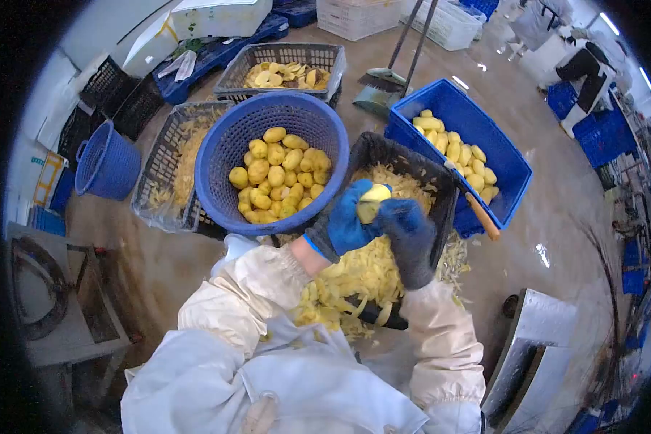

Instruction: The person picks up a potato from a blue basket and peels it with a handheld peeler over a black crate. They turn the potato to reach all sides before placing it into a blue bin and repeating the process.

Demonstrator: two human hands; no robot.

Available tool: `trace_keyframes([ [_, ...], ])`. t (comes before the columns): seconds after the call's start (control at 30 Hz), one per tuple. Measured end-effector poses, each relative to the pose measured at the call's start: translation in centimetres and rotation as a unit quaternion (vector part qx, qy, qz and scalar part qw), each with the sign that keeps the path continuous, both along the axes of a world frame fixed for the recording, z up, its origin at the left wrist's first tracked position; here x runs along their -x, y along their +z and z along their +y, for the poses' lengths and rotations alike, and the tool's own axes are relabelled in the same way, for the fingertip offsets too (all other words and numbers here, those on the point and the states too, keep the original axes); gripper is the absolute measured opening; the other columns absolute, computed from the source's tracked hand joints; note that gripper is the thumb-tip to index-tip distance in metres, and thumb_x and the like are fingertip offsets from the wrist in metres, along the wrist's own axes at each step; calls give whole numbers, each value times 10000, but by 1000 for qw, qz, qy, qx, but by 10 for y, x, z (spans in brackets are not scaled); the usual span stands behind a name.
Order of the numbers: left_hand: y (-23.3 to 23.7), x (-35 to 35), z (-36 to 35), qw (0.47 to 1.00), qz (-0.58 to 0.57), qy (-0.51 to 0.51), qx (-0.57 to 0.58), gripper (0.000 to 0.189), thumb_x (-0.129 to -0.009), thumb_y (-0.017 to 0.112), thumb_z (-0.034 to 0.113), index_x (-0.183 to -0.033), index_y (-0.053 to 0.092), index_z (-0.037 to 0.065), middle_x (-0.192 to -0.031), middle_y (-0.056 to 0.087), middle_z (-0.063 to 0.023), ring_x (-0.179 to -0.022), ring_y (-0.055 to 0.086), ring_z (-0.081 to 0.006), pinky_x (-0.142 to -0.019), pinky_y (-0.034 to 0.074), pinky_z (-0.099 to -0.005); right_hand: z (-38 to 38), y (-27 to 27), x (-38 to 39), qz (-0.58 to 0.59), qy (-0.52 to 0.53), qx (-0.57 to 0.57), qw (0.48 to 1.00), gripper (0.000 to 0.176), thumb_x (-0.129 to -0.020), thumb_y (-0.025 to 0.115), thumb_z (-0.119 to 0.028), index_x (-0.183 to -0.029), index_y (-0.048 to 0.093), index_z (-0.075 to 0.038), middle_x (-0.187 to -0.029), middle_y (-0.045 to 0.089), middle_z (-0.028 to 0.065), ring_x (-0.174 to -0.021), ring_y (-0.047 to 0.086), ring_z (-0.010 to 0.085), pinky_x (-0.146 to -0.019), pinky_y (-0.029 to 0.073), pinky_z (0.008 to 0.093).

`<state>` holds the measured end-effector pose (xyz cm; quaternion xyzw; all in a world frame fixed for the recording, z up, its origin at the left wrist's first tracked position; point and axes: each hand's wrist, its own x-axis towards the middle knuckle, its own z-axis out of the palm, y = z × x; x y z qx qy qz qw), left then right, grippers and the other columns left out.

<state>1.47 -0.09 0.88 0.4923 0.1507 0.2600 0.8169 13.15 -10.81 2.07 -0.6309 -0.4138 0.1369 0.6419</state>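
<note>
One potato (pixel 372 204) in pinching left hand (pixel 346 223), blue tub (pixel 481 124) at 2 o'clock; can't tell grip of right hand (pixel 410 231). Likely light, firm, slippery where peeled; grasp midsection.

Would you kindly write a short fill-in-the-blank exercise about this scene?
1. The right hand is beside a potato held by the ____ hand.
2. In the picture, the rectangular tub of peeled potatoes stands to the ____ of the big round basket.
3. That tub is coloured ____.
4. Both hands wear ____.

Missing words: left; right; blue; gloves.
</note>
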Motion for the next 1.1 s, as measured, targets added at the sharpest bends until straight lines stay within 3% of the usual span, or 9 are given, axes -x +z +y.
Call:
trace_keyframes([
  [0.03,-3,0,-1,944,-43,-69,320,309,-757,703,95,-1026,575,16,-879,587,-76,-773,582,-198,-701,476,-290,3,1,-2,-81,-21,-25,996,80,-813,657,-72,-867,614,-32,-794,598,11,-722,565,124,-679,457,260],
  [0.17,-10,-7,3,858,-89,-97,496,350,-871,591,299,-1094,559,30,-933,605,-110,-809,599,-226,-729,515,-324,-5,7,-46,105,-112,-69,986,74,-856,614,-89,-885,584,-28,-782,598,40,-648,550,108,-572,444,235],
  [0.63,-13,-8,4,979,-24,-55,197,294,-944,469,309,-1079,534,55,-964,596,-107,-861,618,-220,-667,539,-319,-9,5,-12,234,85,35,968,112,-853,625,-127,-874,599,-20,-723,620,51,-602,570,121,-533,453,236],
  [0.73,-5,-3,3,968,-48,-124,213,235,-946,458,242,-1053,530,46,-962,586,-97,-844,617,-203,-641,524,-298,-12,-15,-58,286,0,-39,958,102,-860,601,-124,-854,597,-22,-707,614,52,-583,564,117,-522,447,237],
  [0.8,0,-3,2,998,10,-55,21,247,-941,460,234,-1083,520,42,-929,589,-93,-815,614,-191,-611,510,-281,-10,2,-50,248,-44,-74,965,106,-864,594,-127,-846,591,-22,-686,604,52,-549,554,121,-502,441,240],
  [0.9,6,-7,-1,999,15,-44,-7,294,-944,452,275,-1116,510,44,-907,598,-102,-791,618,-200,-589,510,-281,-7,17,-16,259,99,34,960,112,-875,586,-139,-847,580,-31,-677,593,39,-542,541,116,-495,438,249],
  [1.0,11,-6,-3,998,23,-20,-51,365,-949,439,336,-1166,496,48,-874,611,-115,-755,625,-212,-555,512,-281,-3,-7,-62,295,20,-56,954,122,-879,584,-145,-866,569,-25,-694,595,44,-548,542,116,-493,435,237],
  [1.03,12,-7,1,998,22,-21,-55,365,-949,439,336,-1166,496,48,-874,611,-115,-755,625,-212,-555,512,-281,1,0,-67,324,15,-113,939,127,-878,585,-146,-873,567,-20,-699,597,50,-553,548,119,-494,435,231],
  [1.1,4,-8,7,954,-12,-102,282,413,-942,437,397,-1151,522,51,-896,622,-120,-746,629,-214,-537,516,-283,-14,19,-35,321,22,-67,945,129,-877,591,-146,-882,576,-19,-723,609,54,-569,562,122,-490,431,220],
])
